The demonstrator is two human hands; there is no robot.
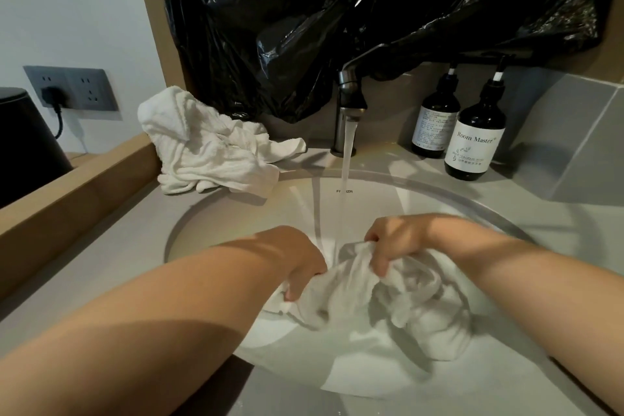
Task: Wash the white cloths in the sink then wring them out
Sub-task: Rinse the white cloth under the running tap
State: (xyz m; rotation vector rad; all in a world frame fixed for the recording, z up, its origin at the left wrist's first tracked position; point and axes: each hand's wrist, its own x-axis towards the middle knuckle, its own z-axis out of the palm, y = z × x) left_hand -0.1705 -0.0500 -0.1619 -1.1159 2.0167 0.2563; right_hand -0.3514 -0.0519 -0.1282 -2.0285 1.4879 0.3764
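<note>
**Hazards**

- Splash: the water stream [347, 179] from the faucet [351, 94] lands on the cloth in the sink [388, 297] between the two hands. If the fabric is pulled taut under the flow, water is likely to deflect over the sink [422, 199] rim onto the tabletop [118, 246].
- Overflow: the drain is hidden under the cloth. A bunched cloth may block it while the faucet runs.
- Slip: wet fabric can pull free of either grip during rubbing or wringing.
- Unwashed pile [209, 145]: it lies at the rear left edge of the sink, with its lower fold just at the rim. A tug or a knock could drag it in.

**Grip state**

- Left hand [304, 267]: fingers curled and clamped on the left edge of the cloth.
- Right hand [395, 243]: fingers and thumb pinching a raised fold at the top of the cloth.

**Cloth condition**

White, ribbed or towel-like in texture, heavily crumpled. It sits low in the sink toward the near right side and looks soaked, with its folds drooping rather than holding shape. The pile on the tabletop looks drier.
</note>
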